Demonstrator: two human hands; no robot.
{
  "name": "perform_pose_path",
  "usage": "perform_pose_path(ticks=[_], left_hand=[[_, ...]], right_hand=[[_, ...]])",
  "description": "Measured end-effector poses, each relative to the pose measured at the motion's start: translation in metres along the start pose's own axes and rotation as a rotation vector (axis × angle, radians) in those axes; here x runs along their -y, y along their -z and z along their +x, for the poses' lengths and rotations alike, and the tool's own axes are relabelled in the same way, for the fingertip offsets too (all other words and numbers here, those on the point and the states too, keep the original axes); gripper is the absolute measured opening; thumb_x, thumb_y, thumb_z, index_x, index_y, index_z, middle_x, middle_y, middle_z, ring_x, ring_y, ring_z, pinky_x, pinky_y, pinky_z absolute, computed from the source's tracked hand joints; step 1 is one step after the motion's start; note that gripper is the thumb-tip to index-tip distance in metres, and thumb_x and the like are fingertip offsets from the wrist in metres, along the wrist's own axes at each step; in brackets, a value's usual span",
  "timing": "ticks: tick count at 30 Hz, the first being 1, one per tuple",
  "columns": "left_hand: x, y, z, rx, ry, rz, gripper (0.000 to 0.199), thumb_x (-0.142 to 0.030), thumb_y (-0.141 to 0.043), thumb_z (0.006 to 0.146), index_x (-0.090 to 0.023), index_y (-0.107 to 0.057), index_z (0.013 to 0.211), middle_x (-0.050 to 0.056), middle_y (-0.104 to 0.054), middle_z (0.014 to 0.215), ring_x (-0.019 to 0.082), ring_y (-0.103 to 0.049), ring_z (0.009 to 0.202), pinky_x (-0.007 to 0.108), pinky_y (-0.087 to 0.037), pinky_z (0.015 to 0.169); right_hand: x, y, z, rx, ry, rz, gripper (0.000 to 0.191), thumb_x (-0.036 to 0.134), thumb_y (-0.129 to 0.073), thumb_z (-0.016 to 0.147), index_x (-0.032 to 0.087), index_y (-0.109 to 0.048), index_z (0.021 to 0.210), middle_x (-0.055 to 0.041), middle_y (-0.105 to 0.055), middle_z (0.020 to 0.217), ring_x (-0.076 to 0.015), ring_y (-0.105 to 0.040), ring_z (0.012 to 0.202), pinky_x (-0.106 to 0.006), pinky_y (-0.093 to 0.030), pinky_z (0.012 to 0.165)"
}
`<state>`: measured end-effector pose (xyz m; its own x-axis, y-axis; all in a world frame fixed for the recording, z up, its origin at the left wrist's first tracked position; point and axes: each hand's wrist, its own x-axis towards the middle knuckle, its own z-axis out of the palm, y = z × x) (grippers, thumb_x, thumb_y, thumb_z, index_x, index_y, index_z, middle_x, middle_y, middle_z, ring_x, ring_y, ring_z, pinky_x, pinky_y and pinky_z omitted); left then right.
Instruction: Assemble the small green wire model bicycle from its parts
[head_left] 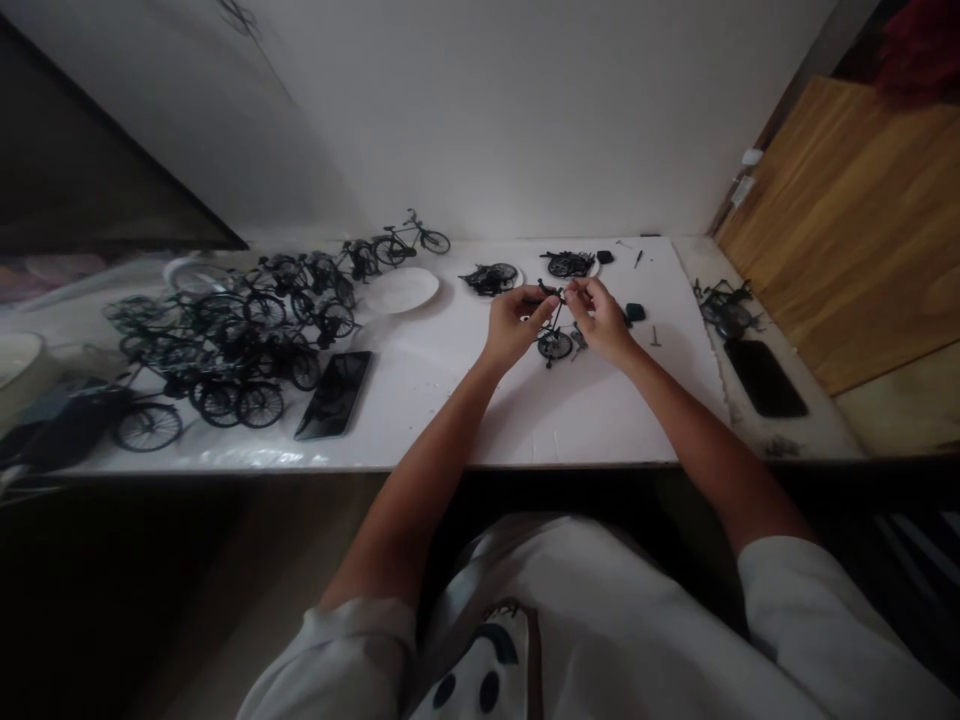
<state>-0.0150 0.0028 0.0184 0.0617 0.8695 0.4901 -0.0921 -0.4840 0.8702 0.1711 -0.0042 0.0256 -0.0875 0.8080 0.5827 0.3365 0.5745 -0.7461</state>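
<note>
Honestly, with the left hand point(513, 322) closed on the little bike point(555, 345) and right hand point(600, 318) pinched at its top, gentle fingertip pressure beats squeezing.

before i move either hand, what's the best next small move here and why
I'd probably hold the left hand steady on the small black bicycle and ease the right hand slightly outward. Fingers of both hands crowd the bicycle's upper part and partly hide it, while its lower wheel shows clearly, so a small shift should give a better view.
</note>
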Motion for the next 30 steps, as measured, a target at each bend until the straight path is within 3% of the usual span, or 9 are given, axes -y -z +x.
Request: perform_pose_path(ticks=[5, 14, 20, 30], left_hand=[[0.002, 0.0, 0.0, -0.007, 0.008, 0.003, 0.057, -0.071, -0.095, 0.075, -0.019, -0.083, 0.093, 0.01, -0.084, 0.097, 0.012, -0.073, 0.07, 0.025, -0.061, 0.065], [0.004, 0.002, -0.003, 0.011, -0.005, 0.02, 0.053, -0.067, -0.093, 0.081, -0.018, -0.085, 0.099, 0.011, -0.085, 0.1, 0.013, -0.074, 0.072, 0.025, -0.059, 0.066], [0.003, 0.001, -0.002, 0.017, -0.011, 0.013, 0.053, -0.066, -0.093, 0.081, -0.018, -0.086, 0.102, 0.01, -0.085, 0.101, 0.011, -0.073, 0.07, 0.023, -0.058, 0.065], [-0.001, 0.001, -0.002, 0.014, -0.046, 0.011, 0.049, -0.062, -0.095, 0.081, -0.018, -0.087, 0.1, 0.01, -0.085, 0.095, 0.011, -0.072, 0.068, 0.024, -0.058, 0.064]], right_hand=[[-0.004, 0.003, 0.001, 0.045, 0.046, -0.056, 0.058, 0.083, -0.053, 0.103, 0.027, -0.066, 0.111, -0.0078, -0.065, 0.102, -0.0239, -0.059, 0.089, -0.044, -0.056, 0.087], [0.0, 0.004, 0.0, 0.051, 0.056, -0.015, 0.054, 0.077, -0.056, 0.104, 0.025, -0.066, 0.113, -0.0077, -0.067, 0.102, -0.0225, -0.059, 0.086, -0.042, -0.056, 0.087], [-0.004, 0.002, 0.002, 0.085, -0.094, 0.146, 0.066, 0.088, -0.064, 0.093, 0.024, -0.069, 0.111, -0.0019, -0.059, 0.089, -0.0184, -0.051, 0.077, -0.033, -0.048, 0.072], [-0.012, -0.004, 0.004, 0.054, -0.232, 0.366, 0.075, 0.091, -0.082, 0.075, 0.023, -0.072, 0.105, -0.0009, -0.063, 0.089, -0.0156, -0.052, 0.077, -0.028, -0.048, 0.068]])
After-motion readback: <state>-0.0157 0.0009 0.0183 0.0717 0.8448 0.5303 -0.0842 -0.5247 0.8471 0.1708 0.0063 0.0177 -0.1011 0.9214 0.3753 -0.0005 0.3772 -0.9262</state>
